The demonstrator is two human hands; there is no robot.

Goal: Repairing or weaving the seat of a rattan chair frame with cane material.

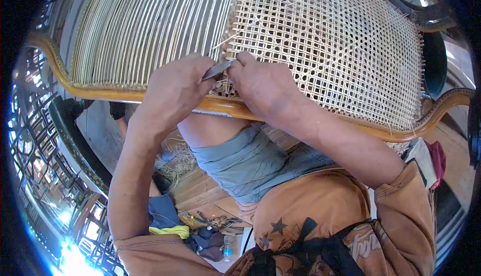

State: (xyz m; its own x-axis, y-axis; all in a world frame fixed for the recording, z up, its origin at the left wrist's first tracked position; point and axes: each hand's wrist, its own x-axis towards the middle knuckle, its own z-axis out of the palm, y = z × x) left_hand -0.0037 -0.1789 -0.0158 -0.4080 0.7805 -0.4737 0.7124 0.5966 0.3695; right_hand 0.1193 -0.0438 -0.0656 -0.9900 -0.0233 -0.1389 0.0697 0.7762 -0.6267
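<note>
A wooden frame (228,106) with a caned panel lies across in front of me. Its right part is woven cane mesh (325,50); on the left, parallel cane strands (145,35) run without cross weaving. My left hand (175,83) is closed around a short knife (216,69), its blade angled toward the right over the border between the two parts. Beside the blade tip, my right hand (265,85) is closed with thumb and fingers pinched against the cane near the frame's front rail. Whatever lies between those fingers is hidden.
Cane scraps (180,163) litter the wooden floor below. Tools with coloured handles (215,221) and a plastic bottle (228,248) lie at the lower middle. A dark curved rail (82,140) stands at the left. Loose strand ends stick up from the mesh.
</note>
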